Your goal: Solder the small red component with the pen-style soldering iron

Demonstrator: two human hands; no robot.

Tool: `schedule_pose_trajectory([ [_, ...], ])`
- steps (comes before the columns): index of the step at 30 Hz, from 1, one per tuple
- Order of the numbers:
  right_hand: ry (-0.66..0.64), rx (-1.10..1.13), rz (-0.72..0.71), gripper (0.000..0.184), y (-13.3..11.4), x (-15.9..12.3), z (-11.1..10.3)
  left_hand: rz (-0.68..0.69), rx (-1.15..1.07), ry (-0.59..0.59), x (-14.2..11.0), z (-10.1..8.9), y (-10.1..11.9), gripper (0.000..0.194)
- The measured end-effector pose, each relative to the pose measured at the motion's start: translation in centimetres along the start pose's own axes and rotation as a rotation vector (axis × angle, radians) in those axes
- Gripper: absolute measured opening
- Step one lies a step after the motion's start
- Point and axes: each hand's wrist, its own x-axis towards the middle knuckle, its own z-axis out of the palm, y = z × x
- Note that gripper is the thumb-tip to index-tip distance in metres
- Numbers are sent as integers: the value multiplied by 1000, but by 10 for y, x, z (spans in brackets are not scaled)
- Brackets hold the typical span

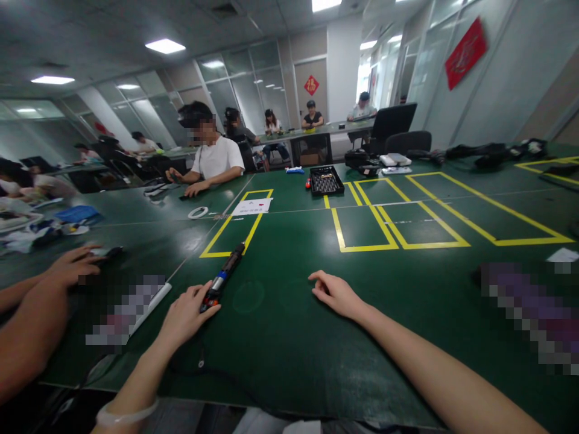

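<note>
My left hand (pixel 185 316) is wrapped over the rear end of an electric screwdriver (pixel 224 271), with the thumb on one side and the fingers on the other. The tool has a slim black body with a blue band and orange-red parts near my hand. It lies slantwise on the green table, its tip pointing away from me by a yellow tape outline. To the right, my right hand (pixel 337 293) rests on the tabletop, fingers loosely bent and apart, holding nothing. A black cord ends near my left wrist; whether it joins the tool is unclear.
A black tray (pixel 326 191) of small parts stands at the far middle. A white paper (pixel 251 207) and tape roll (pixel 198 213) lie ahead left. Another person's hands (pixel 76 265) are at my left, beside a blurred-out item (pixel 131 307). Yellow tape (pixel 368 248) marks the table (pixel 289 349).
</note>
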Motion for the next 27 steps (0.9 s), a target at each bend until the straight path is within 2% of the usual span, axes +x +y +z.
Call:
schedule_pose_trajectory([
  [3,1,0,4,25,0,0,0,-41,-7,-7,3,-1,-25,69],
  [6,3,2,7,26,1,0,1,-32,-15,6,3,-5,-31,67],
  [9,7,10,4,26,2,0,1,-23,20,91,-3,-9,-22,58],
  [13,9,18,5,26,3,0,1,-16,62,158,-15,-13,-5,33],
  [17,8,28,9,25,2,1,1,-44,35,223,-20,-21,10,31],
  [19,7,36,13,25,1,1,1,-74,-21,254,-19,-26,24,34],
  [22,9,47,21,25,1,0,1,-62,-262,205,-13,-30,62,38],
  [27,29,162,46,23,4,2,1,251,-735,-4,6,-30,145,37],
])
